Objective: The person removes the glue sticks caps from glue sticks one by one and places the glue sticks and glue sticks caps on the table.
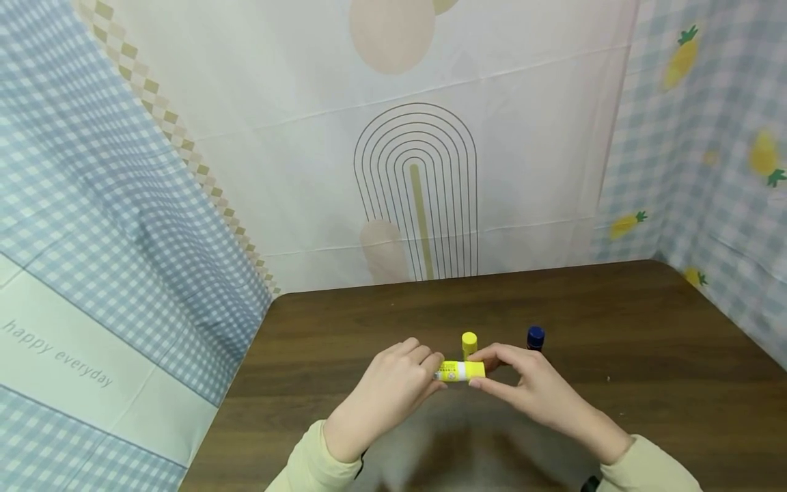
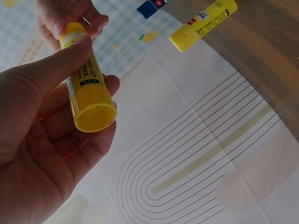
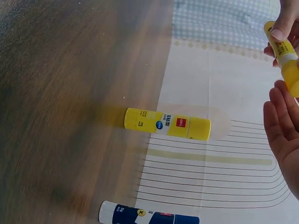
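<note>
A yellow glue stick [image 1: 451, 371] with a white band lies level above the table, held between both hands. My left hand [image 1: 399, 379] grips its barrel, thumb along one side and fingers curled beneath; the left wrist view shows the hollow yellow base [image 2: 96, 116] facing the camera. At the other end, my right hand [image 1: 544, 389] pinches the yellow cap [image 3: 290, 77] between thumb and fingers. Just behind the hands a second yellow glue stick [image 1: 469, 342] stands upright. To its right stands a dark blue glue stick [image 1: 535, 337], its lower part hidden by the right hand.
The brown wooden table [image 1: 344, 321] reaches back to a white printed cloth [image 1: 295, 184]. Blue checked cloth [image 1: 154, 225] hangs along the left side, and checked cloth with pineapples [image 1: 725, 191] on the right.
</note>
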Tool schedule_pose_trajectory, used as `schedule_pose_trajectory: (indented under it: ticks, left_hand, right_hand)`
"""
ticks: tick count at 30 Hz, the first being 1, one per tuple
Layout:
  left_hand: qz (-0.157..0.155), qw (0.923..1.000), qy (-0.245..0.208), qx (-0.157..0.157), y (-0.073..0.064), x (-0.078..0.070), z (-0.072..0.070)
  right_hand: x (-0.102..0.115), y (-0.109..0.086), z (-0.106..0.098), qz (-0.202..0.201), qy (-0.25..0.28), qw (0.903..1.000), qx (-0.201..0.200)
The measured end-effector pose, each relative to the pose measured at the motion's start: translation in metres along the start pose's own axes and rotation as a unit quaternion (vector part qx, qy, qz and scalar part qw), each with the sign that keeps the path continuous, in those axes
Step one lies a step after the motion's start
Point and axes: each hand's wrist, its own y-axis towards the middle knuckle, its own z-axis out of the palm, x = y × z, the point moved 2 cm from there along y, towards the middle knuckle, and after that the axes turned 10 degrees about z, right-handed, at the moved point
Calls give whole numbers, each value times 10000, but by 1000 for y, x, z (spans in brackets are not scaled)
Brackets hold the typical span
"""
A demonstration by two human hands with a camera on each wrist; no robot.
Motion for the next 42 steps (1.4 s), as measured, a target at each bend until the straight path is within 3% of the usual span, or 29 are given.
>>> schedule_pose_trajectory:
  ticks: [5, 11, 15, 27, 33, 36, 42]
  left_hand:
    - [1, 10000, 68, 53, -1, -2, 0]
    - [3, 10000, 25, 35, -1, -3, 0]
    - [16, 10000, 8, 53, 0, -3, 0]
    - [-43, 10000, -20, 20, -6, -2, 0]
    - [-66, 9999, -86, -44, -15, 4, 3]
    - [-153, 9997, -167, -53, -22, 8, 4]
    - [-473, 9983, -322, -124, -41, 19, 2]
  right_hand:
    - [0, 0, -1, -81, -50, 9999, 83]
    - [0, -1, -2, 211, -51, 9992, 332]
    - [1, -2, -3, 307, -24, 9992, 242]
    - [-6, -11, -15, 54, -383, 9992, -127]
    - [-25, -29, -42, 269, -1027, 9932, -484]
    - [-39, -41, -67, 326, -1521, 9851, -729]
    - [-71, -70, -124, 881, -2280, 9653, -920]
